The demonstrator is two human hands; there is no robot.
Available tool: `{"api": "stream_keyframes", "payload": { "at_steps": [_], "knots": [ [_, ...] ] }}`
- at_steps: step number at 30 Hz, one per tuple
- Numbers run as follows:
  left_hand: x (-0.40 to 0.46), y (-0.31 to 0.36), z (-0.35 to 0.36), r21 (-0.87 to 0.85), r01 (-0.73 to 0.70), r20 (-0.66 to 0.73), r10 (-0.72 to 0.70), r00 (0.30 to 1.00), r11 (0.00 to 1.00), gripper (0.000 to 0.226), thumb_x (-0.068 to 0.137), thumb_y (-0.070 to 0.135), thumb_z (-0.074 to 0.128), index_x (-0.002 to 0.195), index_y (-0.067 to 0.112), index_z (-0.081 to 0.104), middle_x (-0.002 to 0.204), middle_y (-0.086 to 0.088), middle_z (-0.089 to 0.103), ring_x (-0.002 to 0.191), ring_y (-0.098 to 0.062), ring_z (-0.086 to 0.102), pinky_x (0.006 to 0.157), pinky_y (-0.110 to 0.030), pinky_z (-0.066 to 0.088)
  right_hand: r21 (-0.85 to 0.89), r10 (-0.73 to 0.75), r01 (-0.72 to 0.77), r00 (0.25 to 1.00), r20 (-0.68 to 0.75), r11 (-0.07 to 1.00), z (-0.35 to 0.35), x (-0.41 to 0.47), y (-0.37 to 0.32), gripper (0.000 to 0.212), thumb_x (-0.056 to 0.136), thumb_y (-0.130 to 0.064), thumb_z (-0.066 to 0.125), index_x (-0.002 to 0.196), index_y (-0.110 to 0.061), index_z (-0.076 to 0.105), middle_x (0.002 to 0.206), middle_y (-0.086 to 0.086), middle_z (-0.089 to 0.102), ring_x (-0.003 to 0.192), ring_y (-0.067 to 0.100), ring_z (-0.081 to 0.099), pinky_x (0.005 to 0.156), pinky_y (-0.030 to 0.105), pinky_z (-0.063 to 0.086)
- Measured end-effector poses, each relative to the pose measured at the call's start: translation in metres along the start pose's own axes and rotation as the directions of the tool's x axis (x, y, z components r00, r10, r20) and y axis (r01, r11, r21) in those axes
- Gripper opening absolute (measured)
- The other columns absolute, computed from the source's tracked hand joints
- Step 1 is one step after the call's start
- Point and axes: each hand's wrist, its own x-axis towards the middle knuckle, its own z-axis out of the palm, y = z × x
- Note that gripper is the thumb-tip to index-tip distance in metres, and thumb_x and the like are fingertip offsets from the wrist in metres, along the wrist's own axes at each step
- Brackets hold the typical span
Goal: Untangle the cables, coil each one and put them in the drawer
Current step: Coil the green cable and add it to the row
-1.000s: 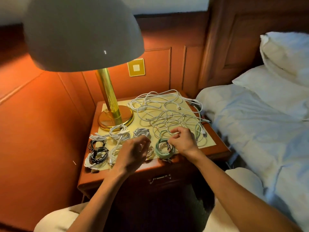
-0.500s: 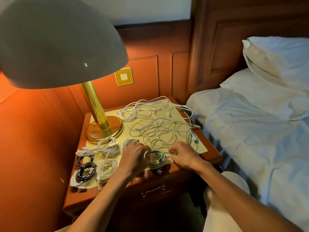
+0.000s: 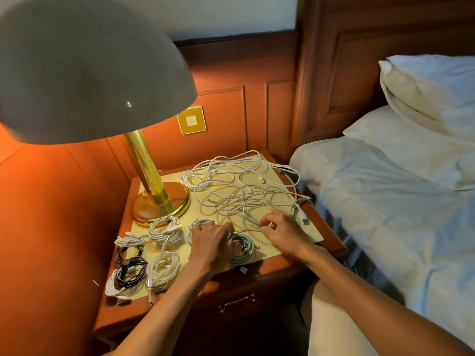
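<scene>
Green coil on counter: our left hand presses it flat-fingered; right hand pinches a white cable (tangle beyond).

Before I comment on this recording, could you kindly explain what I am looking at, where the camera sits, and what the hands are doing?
There is no robot here: a person wears one camera on the head, looking down at their own hands. The nightstand beside a bed carries a brass lamp, a loose tangle of white cables and several coiled cables at the front left. The left hand rests on a green coiled cable. The right hand pinches a cable from the tangle. The drawer below is closed.
</scene>
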Motion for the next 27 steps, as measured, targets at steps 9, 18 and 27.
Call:
{"api": "stream_keyframes", "payload": {
  "at_steps": [9, 18, 27],
  "knots": [
    [0.022, -0.013, -0.008, -0.279, -0.038, -0.087, 0.014, 0.996, 0.96, 0.049, 0.088, 0.036, 0.065, 0.133, 0.029, 0.049, 0.122, -0.002, 0.059, 0.114, -0.022, 0.052, 0.093, -0.043, 0.043, 0.254, -0.004, 0.007, 1.0, -0.014, 0.967, -0.012, -0.005, 0.01, 0.013, 0.089, -0.009, 0.07, 0.097, -0.018, 0.075, 0.091, -0.009, 0.07, 0.09, 0.009, 0.064, 0.077, 0.016, 0.048],
    [0.049, 0.009, -0.01, -0.266, -0.148, -0.206, 0.094, 0.974, 0.953, 0.013, 0.097, 0.028, 0.059, 0.1, 0.02, 0.068, 0.109, -0.005, 0.066, 0.097, -0.019, 0.057, 0.081, -0.042, 0.051, 0.741, -0.086, 0.098, 0.995, -0.055, 0.665, -0.058, -0.021, -0.011, 0.01, 0.089, -0.007, 0.058, 0.086, -0.006, 0.068, 0.064, 0.007, 0.057, 0.061, 0.016, 0.053, 0.067, 0.026, 0.046],
    [0.047, 0.05, -0.042, -0.917, 0.079, 0.045, -0.096, 0.994, 0.39, 0.027, 0.096, 0.032, 0.061, 0.081, 0.013, 0.072, 0.081, -0.005, 0.074, 0.075, -0.019, 0.068, 0.066, -0.034, 0.049, 0.985, 0.185, 0.113, 0.973, -0.136, 0.131, -0.097, -0.043, 0.007, 0.036, 0.067, -0.033, 0.083, 0.073, -0.006, 0.06, 0.052, -0.004, 0.029, 0.043, 0.008, 0.023, 0.054, 0.025, 0.033]
  ]
}}
